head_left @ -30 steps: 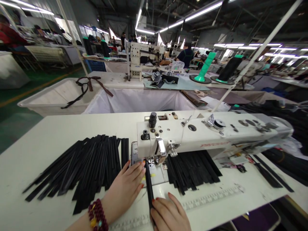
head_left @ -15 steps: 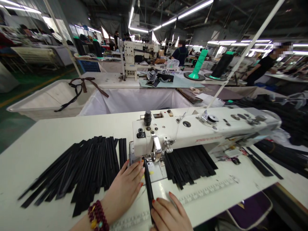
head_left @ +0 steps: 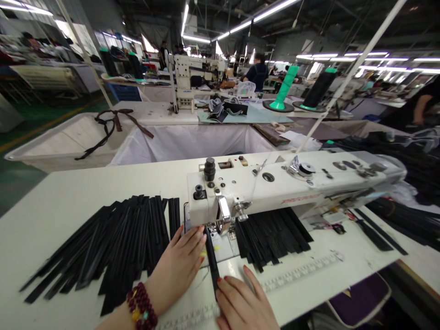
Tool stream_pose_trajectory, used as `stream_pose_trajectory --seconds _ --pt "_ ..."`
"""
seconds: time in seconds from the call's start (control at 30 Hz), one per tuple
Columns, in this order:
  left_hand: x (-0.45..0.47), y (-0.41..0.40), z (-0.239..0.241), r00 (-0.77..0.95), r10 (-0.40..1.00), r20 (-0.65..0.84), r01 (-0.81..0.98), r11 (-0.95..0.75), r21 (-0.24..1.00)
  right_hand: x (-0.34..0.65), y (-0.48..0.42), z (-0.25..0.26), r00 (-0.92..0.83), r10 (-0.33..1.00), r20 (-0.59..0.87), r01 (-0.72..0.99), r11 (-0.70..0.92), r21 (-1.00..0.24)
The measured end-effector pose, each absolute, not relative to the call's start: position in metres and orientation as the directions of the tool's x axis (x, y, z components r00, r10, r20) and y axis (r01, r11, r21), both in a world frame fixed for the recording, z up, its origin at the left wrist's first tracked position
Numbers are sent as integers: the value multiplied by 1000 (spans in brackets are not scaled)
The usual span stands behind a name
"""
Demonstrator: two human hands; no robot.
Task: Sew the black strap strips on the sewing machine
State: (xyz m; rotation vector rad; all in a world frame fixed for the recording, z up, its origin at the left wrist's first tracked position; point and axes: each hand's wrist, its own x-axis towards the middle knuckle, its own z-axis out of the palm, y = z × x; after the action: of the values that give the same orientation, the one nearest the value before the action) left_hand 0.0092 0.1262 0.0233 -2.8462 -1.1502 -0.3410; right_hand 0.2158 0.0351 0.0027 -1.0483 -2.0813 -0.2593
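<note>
So one black strip [head_left: 213,260] is at the sewing machine [head_left: 275,183] right now, running from the presser foot [head_left: 212,228] back toward the person. Most of what I can see of it lies on the near side of the foot, so my guess is it's early in its pass, but the machine head hides the far end and I can't make out any stitching. As for the rest, there's a big fanned pile of strips [head_left: 127,240] on the left of the bench [head_left: 37,201] and a smaller pile [head_left: 273,236] tucked under the machine arm on the right. I honestly can't tell which lot is done and which is waiting, so no tally from me

Left hand [head_left: 185,257] is palm down and stretched out flat, fingertips right by the foot along the strip's left edge, steadying it rather than gripping, I'd say. Wrist's low, bead bracelet [head_left: 140,305] near the bench. Right hand [head_left: 242,300] comes in from the near side, fingers slightly bent over the strip's near end. The thumb is mostly hidden, so can't say if that's a pinch or just pressing down
</note>
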Motion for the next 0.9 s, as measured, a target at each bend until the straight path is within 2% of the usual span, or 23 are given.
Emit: stream_pose_trajectory --seconds 0.6,0.9 --pt "11 137 24 684 711 161 712 -699 60 213 67 10 -416 690 593 760 622 -191" --pt "12 141 24 680 720 137 716 -693 85 213 90 4 -518 701 491 771 631 -87"
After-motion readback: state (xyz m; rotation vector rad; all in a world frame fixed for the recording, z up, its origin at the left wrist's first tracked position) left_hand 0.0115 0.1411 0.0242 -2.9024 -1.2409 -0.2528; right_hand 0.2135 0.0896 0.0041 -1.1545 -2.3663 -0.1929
